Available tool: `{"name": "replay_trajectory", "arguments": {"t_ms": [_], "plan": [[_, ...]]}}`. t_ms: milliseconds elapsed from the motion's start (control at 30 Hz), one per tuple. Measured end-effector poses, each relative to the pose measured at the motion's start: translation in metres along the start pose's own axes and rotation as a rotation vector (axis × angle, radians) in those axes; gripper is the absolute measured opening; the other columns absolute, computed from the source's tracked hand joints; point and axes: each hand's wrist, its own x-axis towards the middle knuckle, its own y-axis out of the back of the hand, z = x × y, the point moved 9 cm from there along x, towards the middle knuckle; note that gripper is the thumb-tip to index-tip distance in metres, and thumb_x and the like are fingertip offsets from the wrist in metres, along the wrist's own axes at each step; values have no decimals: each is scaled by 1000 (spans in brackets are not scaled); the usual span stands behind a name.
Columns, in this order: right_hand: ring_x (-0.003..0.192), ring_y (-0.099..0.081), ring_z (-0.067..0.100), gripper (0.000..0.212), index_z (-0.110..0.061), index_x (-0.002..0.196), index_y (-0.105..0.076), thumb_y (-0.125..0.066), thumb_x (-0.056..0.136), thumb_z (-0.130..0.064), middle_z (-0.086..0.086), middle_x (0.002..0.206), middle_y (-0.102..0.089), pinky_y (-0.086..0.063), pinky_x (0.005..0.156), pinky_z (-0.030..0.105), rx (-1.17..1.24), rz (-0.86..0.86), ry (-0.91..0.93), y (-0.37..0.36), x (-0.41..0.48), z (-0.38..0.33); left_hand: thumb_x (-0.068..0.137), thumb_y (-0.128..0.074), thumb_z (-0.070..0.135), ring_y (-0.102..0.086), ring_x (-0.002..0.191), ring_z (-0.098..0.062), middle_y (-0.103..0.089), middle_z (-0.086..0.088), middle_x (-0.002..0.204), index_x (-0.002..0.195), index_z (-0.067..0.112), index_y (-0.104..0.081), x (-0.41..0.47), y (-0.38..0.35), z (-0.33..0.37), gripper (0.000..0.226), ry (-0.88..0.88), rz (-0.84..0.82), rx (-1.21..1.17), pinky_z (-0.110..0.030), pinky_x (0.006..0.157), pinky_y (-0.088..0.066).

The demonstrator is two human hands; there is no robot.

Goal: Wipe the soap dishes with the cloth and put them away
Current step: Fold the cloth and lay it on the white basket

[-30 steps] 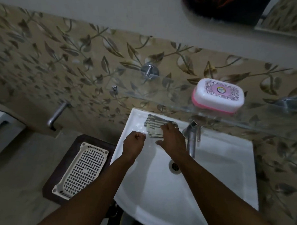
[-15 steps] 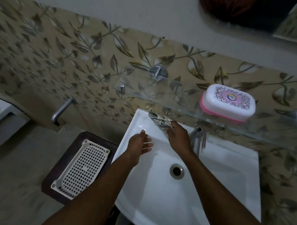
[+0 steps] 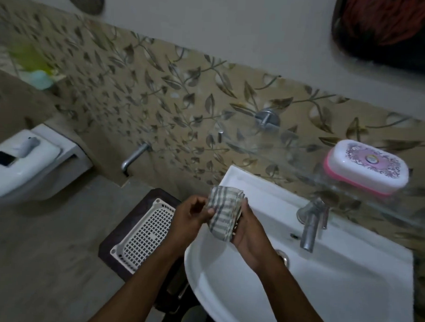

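A striped grey-and-white cloth point(image 3: 222, 211) is held up over the left rim of the white sink point(image 3: 335, 288). My right hand point(image 3: 248, 231) grips it from the right side, and my left hand point(image 3: 192, 214) pinches its left edge with curled fingers. A pink-and-white lidded soap dish point(image 3: 367, 166) sits on the glass shelf point(image 3: 291, 162) above the sink, at the right. A white perforated tray point(image 3: 146, 233) lies on a dark stool point(image 3: 120, 232) left of the sink.
A chrome tap point(image 3: 311, 224) stands at the back of the sink, right of my hands. A wall spout point(image 3: 133, 157) and a white toilet point(image 3: 24, 162) are at the left. Leaf-patterned tiles cover the wall.
The cloth has been lifted off the sink's back rim and brought toward me. My left hand has joined my right hand on it. The view has swung left.
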Motion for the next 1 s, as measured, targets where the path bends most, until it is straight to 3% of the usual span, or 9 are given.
{"name": "replay_trajectory", "arguments": {"t_ms": [67, 200, 367, 500, 567, 667, 767, 867, 1000], "plan": [[123, -57, 32, 57, -12, 134, -56, -36, 99, -52, 16, 131, -62, -40, 108, 50, 106, -35, -66, -16, 7, 13, 82, -69, 5, -64, 85, -16, -71, 0, 84, 87, 10, -64, -9, 17, 0, 9, -22, -48, -73, -33, 77, -52], [114, -64, 31, 42, -7, 129, -58, -57, 95, -32, 16, 123, -67, -51, 97, 47, 152, 38, -130, -34, 33, 38, 82, -59, 1, -63, 109, -30, -67, -18, 115, 117, -6, -54, -31, 58, -14, 37, 129, -137, -426, -41, 94, -53], [101, -67, 29, 26, -6, 120, -61, -57, 94, -8, 16, 116, -68, -54, 85, 42, 62, 100, -152, -60, 71, 71, 77, -64, 26, -63, 88, -37, -62, -26, 94, 80, -2, -56, -55, 115, -55, 30, 363, -46, -810, -44, 75, -57], [99, -66, 27, 20, -5, 112, -64, -56, 94, -3, 17, 114, -68, -53, 82, 39, 32, 112, -185, -73, 105, 104, 89, -58, -2, -62, 62, -18, -64, -9, 72, 87, 5, -53, -61, 166, -99, 9, 413, 255, -401, -25, 54, -53], [101, -66, 29, 21, -4, 112, -64, -56, 93, -2, 19, 119, -66, -53, 86, 41, -14, 124, -206, -71, 124, 124, 82, -66, -10, -63, 60, -13, -68, -1, 67, 97, 6, -57, -58, 185, -123, 24, 444, 278, -243, -24, 56, -52], [106, -64, 31, 25, -4, 115, -64, -56, 91, 0, 20, 122, -65, -53, 88, 43, -73, 145, -253, -65, 153, 155, 82, -70, -5, -64, 59, -11, -68, 1, 67, 105, 4, -62, -47, 211, -161, 26, 510, 286, -98, -25, 56, -50], [102, -65, 28, 30, -7, 115, -64, -66, 86, -2, 15, 115, -68, -54, 84, 41, -102, 187, -332, -57, 178, 188, 88, -67, 4, -57, 57, -15, -64, -10, 70, 84, 7, -65, -35, 233, -196, 5, 560, 344, -66, -24, 52, -44], [94, -67, 26, 30, -10, 110, -65, -76, 82, -12, 11, 106, -71, -53, 90, 48, -128, 249, -376, -50, 203, 217, 95, -61, 18, -51, 61, -19, -59, -9, 65, 66, 16, -59, -27, 253, -235, 29, 615, 357, -39, -29, 59, -42], [88, -67, 27, 35, -14, 112, -63, -76, 81, -8, 12, 107, -71, -56, 79, 47, -190, 359, -409, -26, 238, 258, 93, -63, 26, -55, 73, -22, -63, -10, 75, 76, 13, -59, -21, 278, -278, 22, 634, 415, -20, -34, 68, -47]]}}
